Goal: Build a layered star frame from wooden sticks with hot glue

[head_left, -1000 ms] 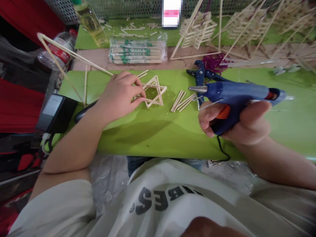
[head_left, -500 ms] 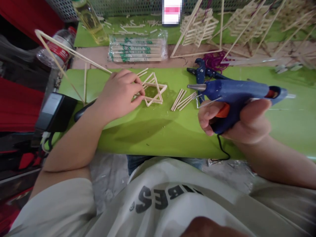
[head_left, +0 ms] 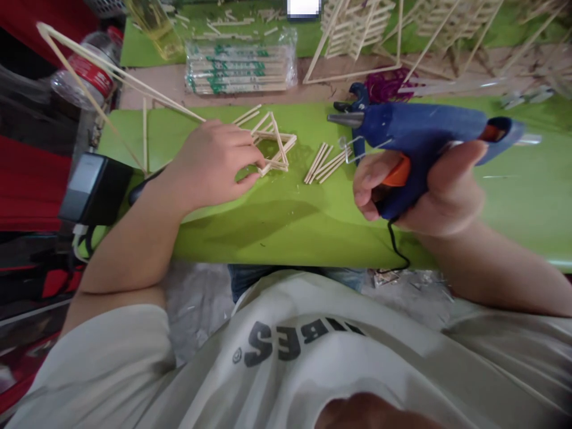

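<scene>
My left hand (head_left: 214, 161) pinches the near left corner of a six-pointed star frame (head_left: 280, 140) made of thin wooden sticks. Its fingers cover part of the star's left side. In my right hand (head_left: 451, 202) is a blue hot glue gun (head_left: 424, 128), raised over the green table with its metal nozzle pointing left toward the star. A finger rests by the orange trigger (head_left: 397, 171). Between star and glue gun lies a small bunch of short sticks (head_left: 317, 164). Behind the nozzle, a dark blue hand cutter (head_left: 358, 92) is partly hidden.
Packaged sticks (head_left: 241, 68) lie at the back, near a bottle of yellow liquid (head_left: 156, 30). Built stick structures (head_left: 357, 30) stand at back right beside purple string (head_left: 386, 83). A long stick frame (head_left: 145, 134) and a black power adapter (head_left: 96, 187) are at left.
The view has tilted slightly, so the scene sits higher. My left fingertips have shifted to the star's near corner. The glue gun has moved a little forward and left.
</scene>
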`<action>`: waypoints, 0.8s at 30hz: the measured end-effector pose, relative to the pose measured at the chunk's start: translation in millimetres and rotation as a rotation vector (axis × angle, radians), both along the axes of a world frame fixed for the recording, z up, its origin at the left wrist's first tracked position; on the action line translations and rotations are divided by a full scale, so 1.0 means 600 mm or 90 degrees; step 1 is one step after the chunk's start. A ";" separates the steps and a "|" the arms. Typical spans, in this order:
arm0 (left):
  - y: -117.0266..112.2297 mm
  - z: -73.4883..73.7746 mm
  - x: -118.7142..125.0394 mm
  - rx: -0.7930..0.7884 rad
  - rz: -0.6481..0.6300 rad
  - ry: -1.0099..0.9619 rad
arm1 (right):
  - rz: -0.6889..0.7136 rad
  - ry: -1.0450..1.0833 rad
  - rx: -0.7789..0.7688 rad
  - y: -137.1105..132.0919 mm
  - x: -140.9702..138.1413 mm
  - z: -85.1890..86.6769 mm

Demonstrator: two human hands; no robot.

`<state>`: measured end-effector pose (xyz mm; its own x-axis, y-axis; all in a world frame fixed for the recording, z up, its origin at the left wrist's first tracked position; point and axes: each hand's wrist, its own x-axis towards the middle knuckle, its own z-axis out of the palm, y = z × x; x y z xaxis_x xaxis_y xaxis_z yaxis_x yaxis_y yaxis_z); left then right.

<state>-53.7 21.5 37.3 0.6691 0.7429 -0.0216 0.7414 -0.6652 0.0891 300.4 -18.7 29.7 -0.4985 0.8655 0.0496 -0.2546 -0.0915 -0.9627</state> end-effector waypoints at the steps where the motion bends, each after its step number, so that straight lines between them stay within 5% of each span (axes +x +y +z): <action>1: -0.001 0.000 0.002 -0.007 0.001 0.014 | -0.015 -0.003 -0.007 -0.002 -0.002 0.002; 19: -0.002 -0.010 0.019 0.022 0.032 0.072 | -0.034 -0.093 -0.028 -0.018 -0.036 -0.029; 24: -0.002 -0.005 0.022 0.019 0.029 0.098 | -0.180 -0.092 -0.017 0.018 -0.023 -0.039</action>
<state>-40.4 20.1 34.4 0.6252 0.7742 -0.0985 0.7743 -0.6311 -0.0468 286.6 -7.9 6.6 -0.2388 0.9706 -0.0290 -0.1346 -0.0626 -0.9889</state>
